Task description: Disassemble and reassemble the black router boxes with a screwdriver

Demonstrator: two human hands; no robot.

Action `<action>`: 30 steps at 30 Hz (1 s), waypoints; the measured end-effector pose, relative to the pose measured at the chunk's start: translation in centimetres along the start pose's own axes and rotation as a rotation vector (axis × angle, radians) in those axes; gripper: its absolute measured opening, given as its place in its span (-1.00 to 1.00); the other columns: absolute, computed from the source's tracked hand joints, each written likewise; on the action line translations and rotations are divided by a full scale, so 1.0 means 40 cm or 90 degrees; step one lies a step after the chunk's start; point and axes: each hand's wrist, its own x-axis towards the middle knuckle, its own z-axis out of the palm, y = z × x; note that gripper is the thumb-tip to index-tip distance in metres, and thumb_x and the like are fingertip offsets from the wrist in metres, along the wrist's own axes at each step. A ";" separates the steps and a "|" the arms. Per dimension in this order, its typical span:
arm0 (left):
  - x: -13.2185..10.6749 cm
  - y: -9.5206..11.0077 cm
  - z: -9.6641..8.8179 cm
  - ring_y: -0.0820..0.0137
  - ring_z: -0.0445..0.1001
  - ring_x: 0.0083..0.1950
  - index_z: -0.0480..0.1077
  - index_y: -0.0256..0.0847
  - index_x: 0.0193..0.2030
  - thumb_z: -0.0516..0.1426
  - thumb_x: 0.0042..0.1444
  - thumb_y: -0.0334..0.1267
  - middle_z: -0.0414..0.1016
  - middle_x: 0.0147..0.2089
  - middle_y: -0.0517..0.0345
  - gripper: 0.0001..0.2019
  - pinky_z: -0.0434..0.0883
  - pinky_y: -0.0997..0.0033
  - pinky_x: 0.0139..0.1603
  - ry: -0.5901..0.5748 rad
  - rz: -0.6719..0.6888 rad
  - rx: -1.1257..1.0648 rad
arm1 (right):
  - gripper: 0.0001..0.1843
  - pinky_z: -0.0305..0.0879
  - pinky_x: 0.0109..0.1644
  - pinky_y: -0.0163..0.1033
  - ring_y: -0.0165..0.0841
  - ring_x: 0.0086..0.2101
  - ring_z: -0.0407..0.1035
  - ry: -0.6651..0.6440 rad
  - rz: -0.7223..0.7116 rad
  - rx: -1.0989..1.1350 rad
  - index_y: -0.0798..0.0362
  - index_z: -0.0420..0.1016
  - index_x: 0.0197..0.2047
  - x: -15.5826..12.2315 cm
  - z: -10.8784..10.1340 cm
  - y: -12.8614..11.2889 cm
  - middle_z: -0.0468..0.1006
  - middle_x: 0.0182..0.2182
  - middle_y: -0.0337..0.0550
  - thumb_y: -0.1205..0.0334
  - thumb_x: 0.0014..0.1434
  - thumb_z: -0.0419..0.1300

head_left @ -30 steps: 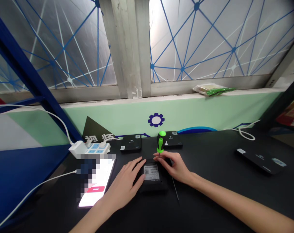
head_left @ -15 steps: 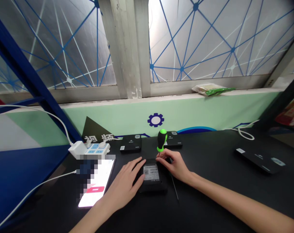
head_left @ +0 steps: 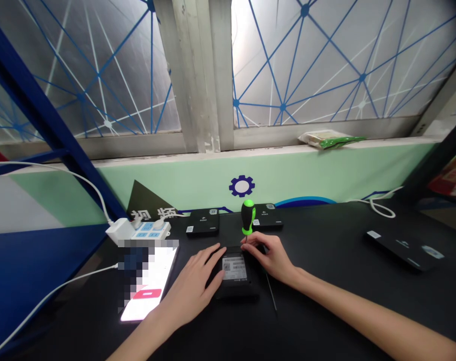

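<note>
A black set-top box (head_left: 237,290) lies on the table in front of me, with a white printed label facing up. My left hand (head_left: 195,273) rests along its left side, fingers stretched out, with the thumb and index tip touching the top. My right hand (head_left: 269,252) pinches the metal shaft of a screwdriver (head_left: 248,218) with a black and green handle. The screwdriver stands nearly upright at the far edge of the box; the fingers hide its tip. A thin metal rod (head_left: 272,293) sticks out from beneath my right hand onto the table.
Two similar black boxes, a left one (head_left: 202,222) and a right one (head_left: 269,216), sit by the wall. Another black box (head_left: 404,249) lies far right. At left are a lit phone or tablet (head_left: 148,291), a power strip (head_left: 150,231) and a white cable (head_left: 62,286).
The screwdriver handle has tilted slightly to the left, and the right fingertips have shifted a little with it. My left hand and the box have stayed in place.
</note>
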 end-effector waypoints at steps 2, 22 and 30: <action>0.001 -0.001 0.000 0.14 0.15 0.42 0.05 0.07 0.44 -0.08 0.45 -0.04 0.11 0.46 0.12 -0.53 0.21 -0.05 0.36 -0.002 0.000 0.001 | -0.91 0.47 -0.21 -0.24 -0.31 -0.35 0.54 -0.008 -0.012 0.006 0.03 0.54 -0.19 -0.002 -0.002 -0.004 0.66 -0.28 -0.12 0.22 0.31 0.22; 0.001 -0.003 0.003 0.14 0.16 0.42 0.05 0.09 0.44 -0.08 0.44 -0.02 0.12 0.46 0.14 -0.53 0.23 -0.04 0.36 0.004 0.002 0.005 | -0.84 0.47 -0.09 -0.22 -0.27 -0.22 0.59 -0.029 -0.039 -0.005 0.02 0.56 -0.13 -0.005 -0.007 -0.012 0.69 -0.25 -0.12 0.26 0.36 0.14; 0.000 -0.001 0.002 0.14 0.17 0.42 0.06 0.09 0.44 -0.07 0.44 -0.03 0.13 0.45 0.15 -0.53 0.24 -0.03 0.35 0.008 0.007 0.008 | -0.89 0.43 -0.31 -0.28 -0.35 -0.43 0.47 0.004 0.014 0.029 0.04 0.50 -0.29 0.003 0.001 0.003 0.61 -0.38 -0.17 0.21 0.26 0.27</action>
